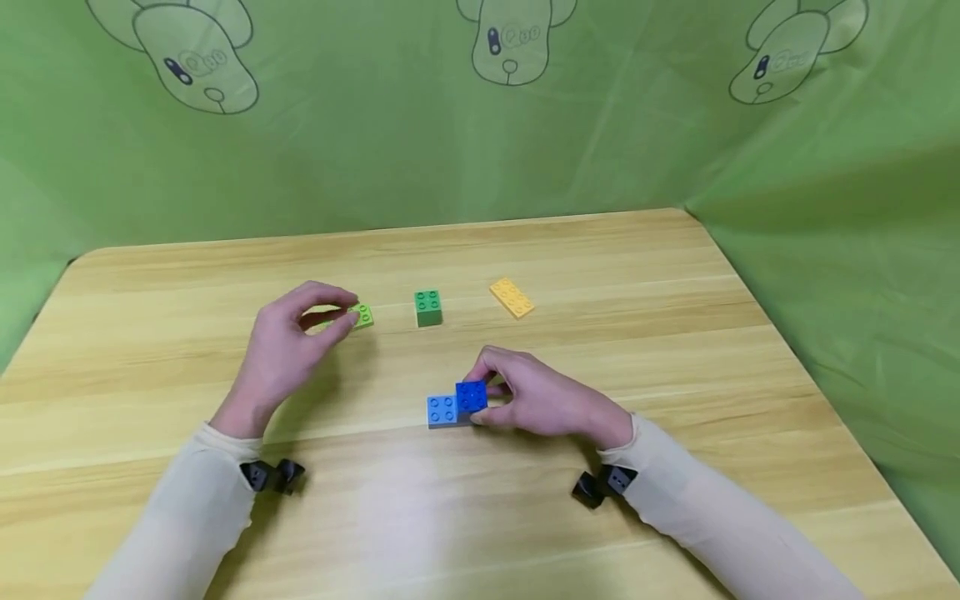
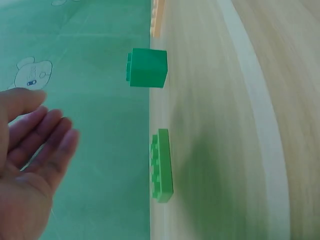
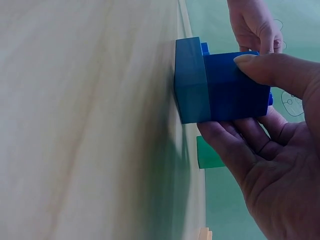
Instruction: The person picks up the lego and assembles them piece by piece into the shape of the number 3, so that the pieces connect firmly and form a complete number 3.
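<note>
My right hand [image 1: 536,392] pinches a dark blue brick [image 1: 472,396] between thumb and fingers. That brick sits on the right part of a flat light blue brick [image 1: 441,411], whose left studs stay uncovered. In the right wrist view the dark blue brick [image 3: 237,87] rests flush against the light blue one [image 3: 192,82]. My left hand [image 1: 296,333] hovers over a flat lime green brick [image 1: 363,315], partly hiding it in the head view. The left wrist view shows the hand [image 2: 37,155] apart from the lime brick [image 2: 162,165], with nothing between thumb and bent fingers.
A square green brick [image 1: 428,308] stands behind, near the middle of the wooden table [image 1: 360,517]. Right of it lies a flat yellow-orange brick [image 1: 512,297]. Green cloth [image 1: 360,167] hangs along the table's back and right edges.
</note>
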The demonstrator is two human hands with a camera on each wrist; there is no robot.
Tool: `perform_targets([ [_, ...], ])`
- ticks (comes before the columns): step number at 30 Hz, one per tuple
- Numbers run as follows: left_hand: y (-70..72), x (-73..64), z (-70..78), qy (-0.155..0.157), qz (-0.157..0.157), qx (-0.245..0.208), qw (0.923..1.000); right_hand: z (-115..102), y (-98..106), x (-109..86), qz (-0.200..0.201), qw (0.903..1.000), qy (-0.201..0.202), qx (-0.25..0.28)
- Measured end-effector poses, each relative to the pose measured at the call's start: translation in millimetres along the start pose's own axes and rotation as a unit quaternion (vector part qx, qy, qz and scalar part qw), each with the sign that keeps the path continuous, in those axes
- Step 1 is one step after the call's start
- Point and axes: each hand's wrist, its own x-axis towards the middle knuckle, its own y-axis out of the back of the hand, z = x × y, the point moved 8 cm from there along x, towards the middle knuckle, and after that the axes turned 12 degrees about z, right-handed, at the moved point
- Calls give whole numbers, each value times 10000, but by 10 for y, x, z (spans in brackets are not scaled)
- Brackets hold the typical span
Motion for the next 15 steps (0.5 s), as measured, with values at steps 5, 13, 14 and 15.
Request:
perform_targets([
  [5,72,59,-59,-11,282,-314,9991,12,-7,-16,-1,10000,6,30],
  [13,133,166,-295,403,140,64,9991,32,-11,-16,-4,10000,7,62],
  [14,134,169,-326,506,66,141,9986,34,-13,-14,-11,10000,-4,56],
  [15,132,168,-361,612,-27,205,9979,33,-12,-14,-14,10000,-23,54],
])
